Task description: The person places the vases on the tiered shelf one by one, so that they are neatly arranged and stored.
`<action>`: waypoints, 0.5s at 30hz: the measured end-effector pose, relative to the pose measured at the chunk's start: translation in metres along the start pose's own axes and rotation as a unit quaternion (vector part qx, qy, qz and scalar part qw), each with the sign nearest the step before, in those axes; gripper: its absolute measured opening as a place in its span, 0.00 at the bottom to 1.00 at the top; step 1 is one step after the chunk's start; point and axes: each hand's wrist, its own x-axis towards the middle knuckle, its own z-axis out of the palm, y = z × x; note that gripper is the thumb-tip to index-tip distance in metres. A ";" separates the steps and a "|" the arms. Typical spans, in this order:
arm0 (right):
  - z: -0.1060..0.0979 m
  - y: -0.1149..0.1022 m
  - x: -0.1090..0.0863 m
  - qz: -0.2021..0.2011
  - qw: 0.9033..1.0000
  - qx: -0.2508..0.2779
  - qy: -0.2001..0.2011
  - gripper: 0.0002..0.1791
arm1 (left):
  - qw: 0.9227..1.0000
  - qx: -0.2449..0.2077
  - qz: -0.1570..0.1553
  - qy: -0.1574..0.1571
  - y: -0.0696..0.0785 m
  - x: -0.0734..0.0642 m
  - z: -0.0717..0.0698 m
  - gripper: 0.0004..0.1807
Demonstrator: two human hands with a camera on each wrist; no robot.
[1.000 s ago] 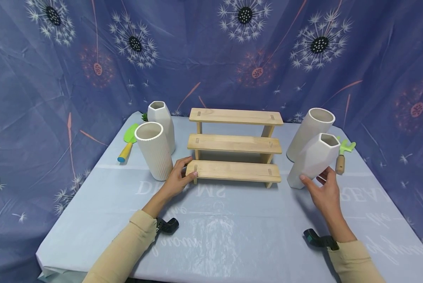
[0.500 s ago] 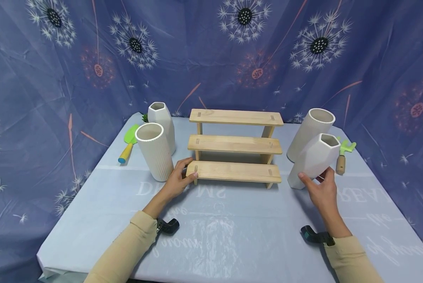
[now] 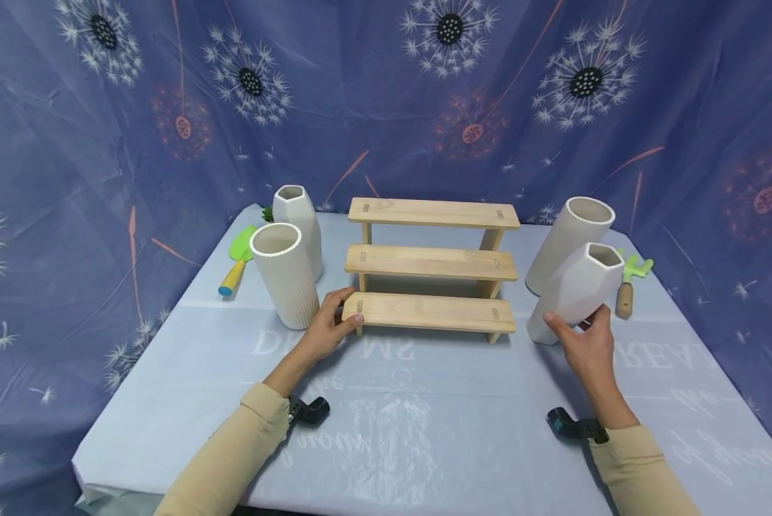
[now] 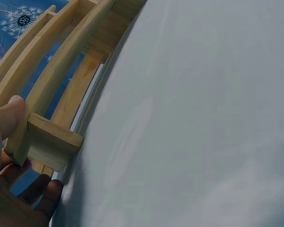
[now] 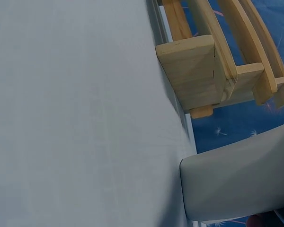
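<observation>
A three-tier wooden display stand [image 3: 427, 312] stands mid-table. At its lowest step my left hand [image 3: 321, 335] grips the left end, thumb over the front edge and fingers round the side; the left wrist view shows this thumb [image 4: 10, 116] against the wood. To the right of the stand, my right hand [image 3: 588, 352] holds a white faceted vase [image 3: 573, 290] low on its body, thumb in front and the other fingers mostly hidden behind it. In the right wrist view the vase's base [image 5: 194, 189] sits at the table surface, and little of the hand shows.
Behind the held vase is a white round vase [image 3: 556, 247], with a green hand fork [image 3: 626, 297] beside it. On the left stand a ribbed white vase [image 3: 285, 279], another faceted vase [image 3: 302, 215] and a green trowel [image 3: 232, 276]. A dandelion-print curtain [image 3: 386, 107] hangs behind.
The right hand and wrist have shifted slightly left around the faceted vase, which stays in place. The left hand keeps its grip on the stand.
</observation>
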 end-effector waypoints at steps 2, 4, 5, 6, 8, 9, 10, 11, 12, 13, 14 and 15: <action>0.000 0.000 0.000 0.002 1.000 0.001 0.000 0.48 | 1.000 0.002 0.003 0.005 -0.005 0.002 0.001 0.33; 0.000 -0.001 0.000 0.003 1.000 0.001 -0.002 0.48 | 1.000 0.008 0.003 0.011 -0.014 0.005 0.003 0.33; 0.001 -0.001 0.000 0.003 1.000 -0.001 -0.002 0.48 | 1.000 0.010 0.002 0.013 -0.019 0.006 0.003 0.33; 0.001 -0.001 0.000 0.003 1.000 -0.002 -0.003 0.48 | 1.000 0.010 0.002 0.015 -0.023 0.008 0.004 0.33; 0.001 0.000 0.000 0.001 1.000 -0.002 -0.003 0.48 | 1.000 0.005 -0.002 0.020 -0.032 0.010 0.005 0.34; 0.002 0.000 0.000 0.000 1.000 -0.003 -0.003 0.48 | 1.000 0.004 -0.002 0.019 -0.034 0.010 0.005 0.34; 0.002 0.000 -0.001 0.001 1.000 -0.006 -0.002 0.48 | 1.000 0.001 -0.004 0.016 -0.030 0.009 0.005 0.34; 0.002 0.000 -0.001 0.001 1.000 -0.007 -0.002 0.47 | 1.000 -0.003 -0.005 0.014 -0.026 0.008 0.004 0.34; 0.003 0.000 -0.001 0.001 1.000 -0.008 -0.002 0.47 | 1.000 -0.005 -0.005 0.013 -0.021 0.006 0.004 0.34; 0.003 0.000 -0.001 0.001 1.000 -0.009 -0.001 0.47 | 1.000 -0.007 -0.007 0.010 -0.016 0.005 0.003 0.34; 0.004 0.000 -0.001 0.001 1.000 -0.009 -0.001 0.47 | 1.000 -0.008 -0.010 0.007 -0.011 0.003 0.002 0.33; 0.004 0.000 -0.001 0.000 1.000 -0.008 0.000 0.46 | 1.000 -0.008 -0.013 0.003 -0.006 0.001 0.002 0.33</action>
